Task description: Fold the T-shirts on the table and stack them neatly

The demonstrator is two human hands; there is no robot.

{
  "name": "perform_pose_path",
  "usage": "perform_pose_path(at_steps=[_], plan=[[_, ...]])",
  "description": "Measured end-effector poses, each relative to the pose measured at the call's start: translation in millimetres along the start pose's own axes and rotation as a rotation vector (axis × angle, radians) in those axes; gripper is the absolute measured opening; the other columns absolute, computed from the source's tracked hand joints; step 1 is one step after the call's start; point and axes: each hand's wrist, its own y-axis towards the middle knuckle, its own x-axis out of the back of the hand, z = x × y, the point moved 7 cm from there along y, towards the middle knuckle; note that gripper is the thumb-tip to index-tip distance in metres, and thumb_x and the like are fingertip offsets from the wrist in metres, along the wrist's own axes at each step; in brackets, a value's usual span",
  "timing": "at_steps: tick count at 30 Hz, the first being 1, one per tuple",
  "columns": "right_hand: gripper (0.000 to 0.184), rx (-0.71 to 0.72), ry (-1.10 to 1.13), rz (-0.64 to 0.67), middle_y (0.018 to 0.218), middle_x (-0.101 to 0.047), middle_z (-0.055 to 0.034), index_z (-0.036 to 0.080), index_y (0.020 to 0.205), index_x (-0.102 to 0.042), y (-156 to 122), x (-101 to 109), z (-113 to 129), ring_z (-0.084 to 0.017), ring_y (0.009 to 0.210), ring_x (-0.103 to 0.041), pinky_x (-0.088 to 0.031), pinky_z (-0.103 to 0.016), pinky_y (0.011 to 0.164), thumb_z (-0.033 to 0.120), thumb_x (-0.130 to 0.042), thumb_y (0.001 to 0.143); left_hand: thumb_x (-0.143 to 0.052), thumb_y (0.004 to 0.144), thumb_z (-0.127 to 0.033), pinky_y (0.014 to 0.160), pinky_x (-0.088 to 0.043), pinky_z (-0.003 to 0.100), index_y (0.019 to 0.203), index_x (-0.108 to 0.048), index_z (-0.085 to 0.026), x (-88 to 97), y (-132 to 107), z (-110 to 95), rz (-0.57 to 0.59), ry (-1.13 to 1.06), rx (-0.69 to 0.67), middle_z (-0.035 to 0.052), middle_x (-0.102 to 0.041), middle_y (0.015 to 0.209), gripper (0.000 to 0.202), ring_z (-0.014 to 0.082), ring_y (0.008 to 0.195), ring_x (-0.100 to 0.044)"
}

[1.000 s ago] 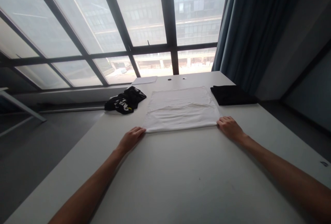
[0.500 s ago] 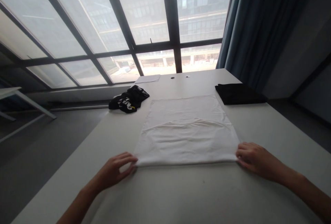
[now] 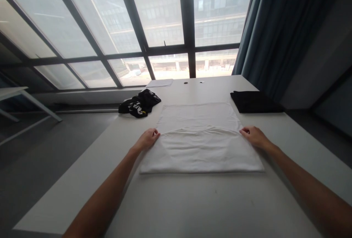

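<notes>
A white cloth (image 3: 200, 146) lies flat in the middle of the white table (image 3: 192, 205), folded to a rectangle with a crease across its middle. My left hand (image 3: 147, 140) rests at the cloth's left edge, level with that crease, its fingers curled onto the fabric. At the right edge, at the same height, my right hand (image 3: 253, 136) has its fingers pinched on the fabric. Both forearms reach in from the near corners of the view.
A crumpled black garment with white lettering (image 3: 139, 103) lies at the table's far left. A folded black cloth (image 3: 254, 101) sits at the far right, a sheet of paper (image 3: 159, 82) at the far edge. Behind are large windows and a dark curtain (image 3: 275, 29).
The white cloth slid toward me while my hands held its near corners. Both hands have since left those corners and moved forward to the side edges at the crease.
</notes>
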Motion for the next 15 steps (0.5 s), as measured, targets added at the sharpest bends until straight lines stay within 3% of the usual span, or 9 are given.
perform_pose_path(at_steps=[5, 15], plan=[[0.026, 0.027, 0.021, -0.004, 0.076, -0.071, -0.0071, 0.018, 0.072, -0.065, 1.3, -2.2, 0.2, -0.018, 0.069, -0.061, -0.042, -0.027, 0.066, 0.039, -0.056, 0.084, -0.047, 0.086, -0.049, 0.074, -0.048, 0.032, 0.076, -0.060, -0.021, -6.0, 0.5, 4.2, 0.013, -0.027, -0.039, 0.0079, -0.064, 0.082, 0.033, 0.0224, 0.076, -0.061], [0.023, 0.042, 0.112, -0.230, 0.075, -0.070, -0.0049, 0.020, 0.082, -0.064, 7.4, 18.8, 8.1, -0.019, 0.067, -0.062, -0.045, -0.029, 0.065, 0.042, -0.058, 0.082, -0.046, 0.091, -0.044, 0.078, -0.048, 0.033, 0.081, -0.055, -0.021, 10.3, -6.7, -1.3, -0.188, -0.078, -0.020, 0.0061, -0.062, 0.088, 0.027, 0.0217, 0.083, -0.058]])
